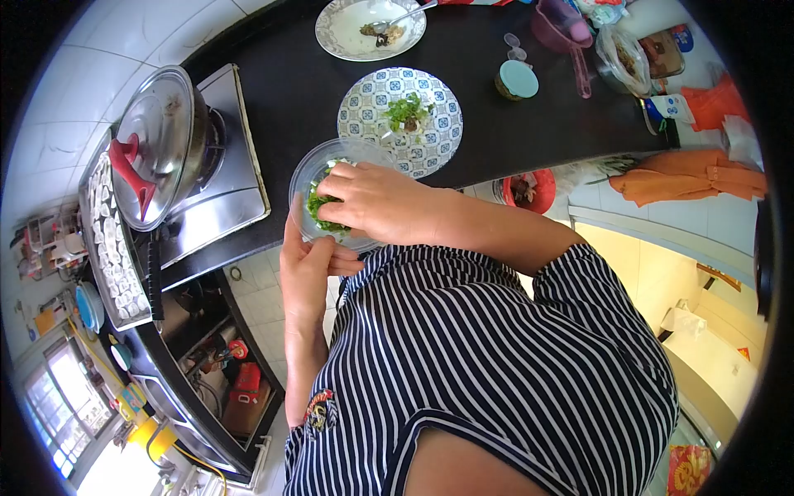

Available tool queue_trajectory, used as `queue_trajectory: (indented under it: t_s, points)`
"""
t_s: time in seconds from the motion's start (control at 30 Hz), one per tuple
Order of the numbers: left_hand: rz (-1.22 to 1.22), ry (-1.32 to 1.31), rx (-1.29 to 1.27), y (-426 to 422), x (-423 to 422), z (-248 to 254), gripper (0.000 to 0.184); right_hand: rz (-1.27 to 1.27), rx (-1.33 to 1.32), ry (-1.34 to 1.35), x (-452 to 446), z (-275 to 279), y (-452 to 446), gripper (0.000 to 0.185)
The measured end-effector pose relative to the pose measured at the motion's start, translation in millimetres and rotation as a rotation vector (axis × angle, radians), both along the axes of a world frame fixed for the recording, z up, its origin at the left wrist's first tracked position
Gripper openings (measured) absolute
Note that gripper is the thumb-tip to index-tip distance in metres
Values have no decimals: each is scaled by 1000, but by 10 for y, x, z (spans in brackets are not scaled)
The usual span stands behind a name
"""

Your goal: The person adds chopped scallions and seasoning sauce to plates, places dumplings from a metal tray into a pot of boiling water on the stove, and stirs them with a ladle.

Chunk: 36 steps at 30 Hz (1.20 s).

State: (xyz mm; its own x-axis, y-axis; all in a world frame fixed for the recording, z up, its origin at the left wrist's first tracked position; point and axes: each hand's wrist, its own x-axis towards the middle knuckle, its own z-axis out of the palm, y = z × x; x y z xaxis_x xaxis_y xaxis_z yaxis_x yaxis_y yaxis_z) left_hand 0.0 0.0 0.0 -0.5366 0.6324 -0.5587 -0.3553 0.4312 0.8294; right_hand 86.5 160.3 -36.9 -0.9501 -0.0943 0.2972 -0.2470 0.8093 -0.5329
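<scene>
A clear bowl [301, 177] with chopped greens [327, 213] inside is held over the counter's front edge. My left hand [311, 266] grips it from the near side, fingers partly under the bowl. My right hand [379, 198] reaches into it from the right, its curled fingers on the greens and the fingertips partly hidden. Just beyond the bowl lies a blue-and-white patterned plate [442, 124], bearing a small heap of chopped greens [407, 109] and some darker and pale bits.
Behind the plate is a white dish [332, 33] with a spoon and seasonings. A lidded pan [165, 124] stands on the stove [240, 149] at left, beside a tray of dumplings [113, 248]. To the right are a teal-lidded jar [518, 79] and a purple ladle [582, 76].
</scene>
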Motion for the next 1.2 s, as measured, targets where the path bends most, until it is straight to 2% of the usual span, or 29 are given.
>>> queue_trajectory:
  t_s: [0.07,0.23,0.3,0.43,0.6,0.7,0.9,0.97,1.03,1.1,1.2]
  points:
    - [38,-14,17,16,13,20,69,-93,76,-13,3,4,3,18]
    - [50,-77,44,21,65,-36,68,-91,132,-106,135,-41,93,18]
    - [43,-80,42,23,60,-31,67,-13,59,-73,126,-67,57,18]
    - [20,-48,38,31,23,-65,67,-13,59,-240,96,-106,6,24]
    - [40,-64,34,92,-4,-56,67,-26,-25,-191,67,-101,59,25]
    - [24,-75,43,163,-25,-42,67,-80,-41,-109,57,-117,74,24]
    - [45,-66,56,276,-80,-77,66,-19,-134,-227,-22,-44,309,18]
    - [70,-70,73,327,-110,-77,67,-127,-375,-130,-59,100,410,18]
    - [43,-87,92,395,-154,-65,69,-131,-396,-102,-75,105,518,19]
    - [24,-55,73,474,-198,-47,72,-178,-397,-150,-111,82,612,20]
    - [18,-45,100,617,-260,-41,72,-248,-660,-260,-163,197,792,20]
